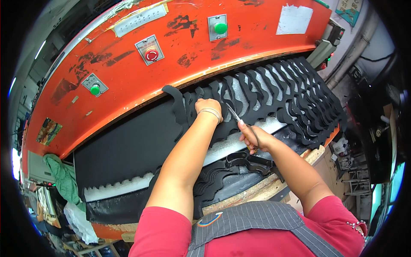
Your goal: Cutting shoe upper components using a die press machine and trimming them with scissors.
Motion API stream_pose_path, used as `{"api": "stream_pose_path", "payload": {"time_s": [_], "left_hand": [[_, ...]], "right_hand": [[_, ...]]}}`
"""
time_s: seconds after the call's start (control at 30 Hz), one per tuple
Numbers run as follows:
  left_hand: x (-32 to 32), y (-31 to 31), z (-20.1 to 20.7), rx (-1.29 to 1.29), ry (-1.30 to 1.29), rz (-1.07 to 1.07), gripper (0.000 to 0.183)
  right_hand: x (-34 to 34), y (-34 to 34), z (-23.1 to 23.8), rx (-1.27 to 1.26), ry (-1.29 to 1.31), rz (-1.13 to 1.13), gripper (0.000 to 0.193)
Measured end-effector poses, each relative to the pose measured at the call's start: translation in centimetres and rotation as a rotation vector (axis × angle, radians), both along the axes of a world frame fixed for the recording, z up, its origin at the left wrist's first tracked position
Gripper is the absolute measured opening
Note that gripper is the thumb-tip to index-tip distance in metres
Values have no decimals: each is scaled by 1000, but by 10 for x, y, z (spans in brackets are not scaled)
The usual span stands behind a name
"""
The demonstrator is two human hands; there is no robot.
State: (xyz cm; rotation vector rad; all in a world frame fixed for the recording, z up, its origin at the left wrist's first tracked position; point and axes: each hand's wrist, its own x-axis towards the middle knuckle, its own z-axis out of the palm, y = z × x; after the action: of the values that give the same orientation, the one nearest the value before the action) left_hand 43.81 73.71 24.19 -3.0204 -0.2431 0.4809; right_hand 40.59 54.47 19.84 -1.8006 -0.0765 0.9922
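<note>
My right hand (255,138) grips a pair of scissors (233,113). Their blades point up and left into the wavy-cut black sheet (257,105). Beside the blade tips, my left hand (208,106) is closed on that black material, just right of a loose curled strip (173,96). Its fingertips are partly hidden, and so is the spot they pinch. A dark, curved metal cutting die (252,162) lies just below my right hand. Several wavy black pieces (212,182) are stacked left of the die.
An orange machine beam (115,64) spans the back, with green buttons (220,28) and a red stop button (151,54). A black uncut sheet (124,141) covers the left over a white board (117,188). A wooden edge (252,192) runs along the front. Green cloth (62,175) hangs at left.
</note>
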Motion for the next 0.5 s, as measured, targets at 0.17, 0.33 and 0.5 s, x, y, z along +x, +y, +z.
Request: {"api": "stream_pose_path", "payload": {"time_s": [0.17,0.33,0.5], "left_hand": [[-7,8,-3,-168,-51,196,42],[-13,24,11,-448,-77,315,52],[-18,51,-32,-658,-232,269,32]], "right_hand": [[-32,8,10,83,-62,-50,91],[-34,21,27,115,-19,-26,80],[-22,30,11,119,107,-44,82]]}}
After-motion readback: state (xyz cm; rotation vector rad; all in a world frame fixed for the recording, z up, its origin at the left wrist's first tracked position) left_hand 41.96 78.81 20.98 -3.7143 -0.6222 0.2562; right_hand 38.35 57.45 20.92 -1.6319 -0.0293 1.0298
